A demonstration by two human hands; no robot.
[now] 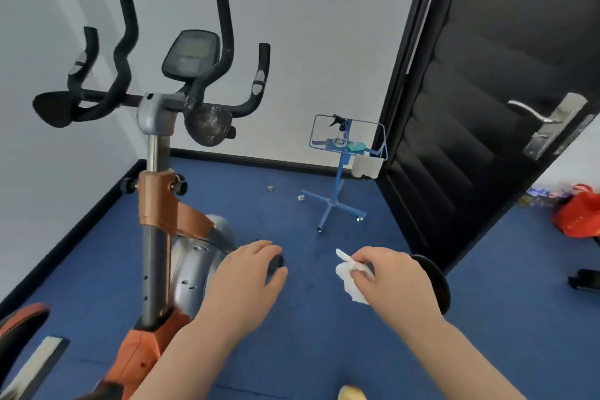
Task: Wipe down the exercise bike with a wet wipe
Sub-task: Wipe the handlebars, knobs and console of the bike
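Note:
The exercise bike [156,204] stands at the left, with an orange and grey frame, black handlebars [224,42] and a dark console [191,55] on top. My left hand [246,279] hovers low beside the silver flywheel cover [194,269], fingers curled over a small black part [276,263]; whether it grips that part is unclear. To its right, my right hand [393,279] pinches a crumpled white wet wipe [352,279] above the blue floor.
A blue rolling stand [341,178] holding a spray bottle [341,131] and a green cloth sits by the far wall. A black door [487,107] stands open at the right. A red bag [578,214] lies beyond it. A black round object [435,282] is behind my right wrist.

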